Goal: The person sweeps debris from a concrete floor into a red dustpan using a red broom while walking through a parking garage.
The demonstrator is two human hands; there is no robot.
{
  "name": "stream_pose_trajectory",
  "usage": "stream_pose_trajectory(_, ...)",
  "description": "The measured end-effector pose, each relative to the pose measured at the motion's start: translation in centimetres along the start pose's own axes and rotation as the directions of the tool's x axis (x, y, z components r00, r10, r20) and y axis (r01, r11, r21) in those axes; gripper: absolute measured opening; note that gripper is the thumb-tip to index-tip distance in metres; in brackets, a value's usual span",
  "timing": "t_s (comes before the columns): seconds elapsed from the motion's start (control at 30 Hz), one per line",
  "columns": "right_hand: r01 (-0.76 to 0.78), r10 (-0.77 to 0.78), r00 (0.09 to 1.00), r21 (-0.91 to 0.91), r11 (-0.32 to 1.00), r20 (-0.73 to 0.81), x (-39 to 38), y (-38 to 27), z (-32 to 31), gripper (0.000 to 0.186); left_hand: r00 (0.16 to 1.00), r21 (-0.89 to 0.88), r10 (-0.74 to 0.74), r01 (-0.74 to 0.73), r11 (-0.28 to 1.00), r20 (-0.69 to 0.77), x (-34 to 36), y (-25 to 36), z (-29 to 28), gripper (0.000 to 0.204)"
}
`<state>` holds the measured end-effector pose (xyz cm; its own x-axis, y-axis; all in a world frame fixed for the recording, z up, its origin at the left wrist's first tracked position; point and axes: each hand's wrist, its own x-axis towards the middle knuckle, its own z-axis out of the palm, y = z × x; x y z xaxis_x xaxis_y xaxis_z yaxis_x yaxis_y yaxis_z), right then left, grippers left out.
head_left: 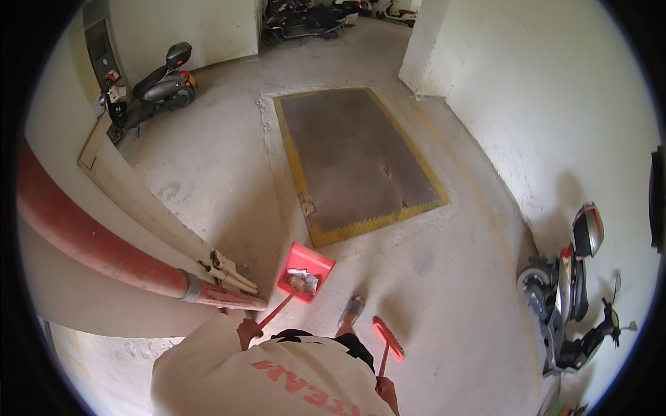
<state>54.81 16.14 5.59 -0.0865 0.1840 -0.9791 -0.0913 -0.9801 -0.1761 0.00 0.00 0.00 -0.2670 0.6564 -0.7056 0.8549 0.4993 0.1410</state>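
My left hand [248, 332] is closed around the handle of a red dustpan [313, 261]. Crumpled pale paper litter [302, 280] lies in its pan, which is in front of me and slightly left. On the other side, my right hand [387, 392] grips the handle of a red broom [388, 339]. The broom's head is low, to the right of my sandalled foot [352, 312]; whether its bristles touch the floor I cannot tell. Part of each handle is hidden by my hands and clothing.
A dark metal floor plate [357, 152] with a yellow border lies ahead. A thick red pipe [104, 236] runs along the left wall. One scooter [156, 90] stands at the far left, another [565, 298] by the right wall, and several more [305, 24] at the back.
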Motion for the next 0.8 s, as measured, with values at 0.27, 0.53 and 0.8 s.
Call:
stream_pose_trajectory(0.27,0.203,-0.189,0.974,-0.112,0.973,0.125,2.0,-21.9,2.8,0.020,0.988,-0.112,-0.083,0.098,0.989,0.133,1.7,8.0,-11.6,0.029)
stream_pose_trajectory(0.53,0.404,-0.342,0.902,-0.234,0.884,0.264,2.1,-35.8,5.0,0.025,0.997,-0.100,-0.030,0.036,0.994,0.067,0.6,17.1,-23.9,0.024)
stream_pose_trajectory(0.8,0.350,-0.265,0.932,-0.434,0.830,0.245,5.4,-42.6,11.2,0.029,0.890,0.232,-0.053,-0.060,0.971,0.453,14.5,15.0,-28.1,0.038)
